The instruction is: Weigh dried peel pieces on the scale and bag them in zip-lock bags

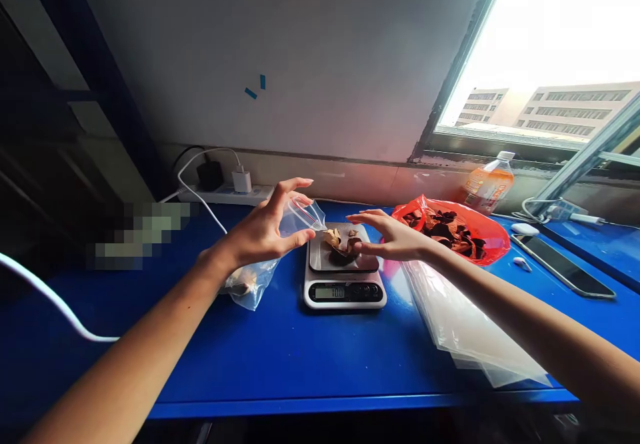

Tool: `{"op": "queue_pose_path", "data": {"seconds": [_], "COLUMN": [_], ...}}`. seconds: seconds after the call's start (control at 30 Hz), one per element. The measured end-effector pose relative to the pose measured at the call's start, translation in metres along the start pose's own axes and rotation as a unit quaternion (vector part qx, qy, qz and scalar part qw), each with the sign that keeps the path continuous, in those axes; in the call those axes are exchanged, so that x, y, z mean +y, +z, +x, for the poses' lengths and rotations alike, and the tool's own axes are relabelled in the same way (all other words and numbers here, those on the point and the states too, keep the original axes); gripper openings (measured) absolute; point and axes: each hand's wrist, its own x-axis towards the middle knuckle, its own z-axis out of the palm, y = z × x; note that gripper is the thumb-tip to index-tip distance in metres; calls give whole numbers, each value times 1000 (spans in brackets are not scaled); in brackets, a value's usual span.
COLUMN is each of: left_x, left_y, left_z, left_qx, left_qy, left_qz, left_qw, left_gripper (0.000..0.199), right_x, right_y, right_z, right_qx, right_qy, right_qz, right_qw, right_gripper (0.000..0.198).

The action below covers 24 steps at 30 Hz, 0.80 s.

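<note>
A small kitchen scale (345, 295) stands on the blue desk, and its display seems to read 10.0. Several brown, curled dried pieces (340, 247) that look like peel or bark rest on its metal plate. My left hand (270, 224) is left of the plate, thumb and fingers spread apart. Behind and below it is a clear zip bag (257, 291) with some pale pieces inside; whether the hand touches the bag is unclear. Over the right side of the plate, my right hand (393, 235) has its fingers stretched out, thumb close to the dried pieces.
To the right, a red plastic bag (493, 234) holds many dark dried pieces. Flat clear bags (450, 317) lie under my right forearm. Farther right are a phone (565, 267), an earbud (523, 265) and an orange-filled bottle (493, 181). A power strip (225, 194) with chargers sits against the wall.
</note>
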Motion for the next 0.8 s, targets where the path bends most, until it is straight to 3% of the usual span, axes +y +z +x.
{"op": "queue_pose_path", "data": {"seconds": [0.17,0.33,0.6,0.8], "left_x": [-1,0,-1,1], "left_y": [-1,-3,-4,-4], "left_z": [-3,-6,-7,-8], "left_qx": [-8,-7,-13,-29], "left_qy": [-4,-2,-8,-34], "left_qz": [22,26,30,34], "left_qw": [1000,1000,999,998], "left_gripper": [76,75,74,75], "right_x": [2,15,21,13], "right_y": [8,8,6,2], "right_z": [3,7,11,10], "right_qx": [49,120,37,63], "right_qy": [-5,-11,-73,-70], "right_qz": [-1,-38,-173,-196], "right_qw": [999,992,981,976], "right_gripper": [32,23,12,17]}}
